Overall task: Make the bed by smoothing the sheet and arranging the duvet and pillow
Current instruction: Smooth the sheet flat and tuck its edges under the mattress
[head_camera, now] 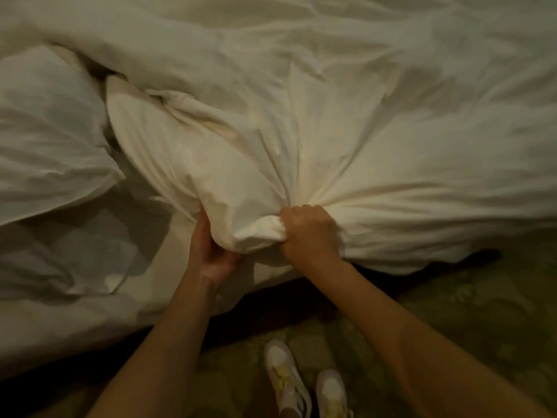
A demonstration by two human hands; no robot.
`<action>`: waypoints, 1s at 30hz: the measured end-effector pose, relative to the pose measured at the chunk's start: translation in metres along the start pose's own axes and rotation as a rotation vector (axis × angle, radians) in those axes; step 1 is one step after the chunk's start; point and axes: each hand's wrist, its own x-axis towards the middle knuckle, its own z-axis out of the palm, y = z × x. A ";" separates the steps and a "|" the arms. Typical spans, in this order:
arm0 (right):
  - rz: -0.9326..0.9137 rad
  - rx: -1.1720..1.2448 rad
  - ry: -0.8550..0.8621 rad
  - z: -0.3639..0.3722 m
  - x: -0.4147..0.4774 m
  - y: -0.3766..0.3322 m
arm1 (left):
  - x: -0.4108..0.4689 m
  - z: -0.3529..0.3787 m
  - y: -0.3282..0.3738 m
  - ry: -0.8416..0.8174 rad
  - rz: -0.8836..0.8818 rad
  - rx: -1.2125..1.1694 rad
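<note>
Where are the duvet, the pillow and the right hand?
duvet (376, 164), head view, crumpled top surface.
pillow (45, 146), head view, middle of its face.
right hand (310, 233), head view, back of the hand.

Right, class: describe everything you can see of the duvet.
The duvet is white, soft, cotton-looking and heavily creased. It is spread wide, with its near edge bunched up. The left hand holds the bunch from below; the right hand grips a fold from above. Its left end lies beside a pillow.
</note>
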 end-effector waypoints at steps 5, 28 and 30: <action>-0.050 0.009 0.034 -0.018 -0.026 -0.009 | -0.036 -0.018 -0.024 0.026 0.023 0.001; 0.296 0.483 -0.088 0.014 -0.040 -0.109 | -0.043 -0.060 0.117 0.298 0.338 -0.036; 0.249 0.442 0.032 0.017 -0.030 -0.136 | -0.044 -0.063 0.144 0.381 0.403 0.161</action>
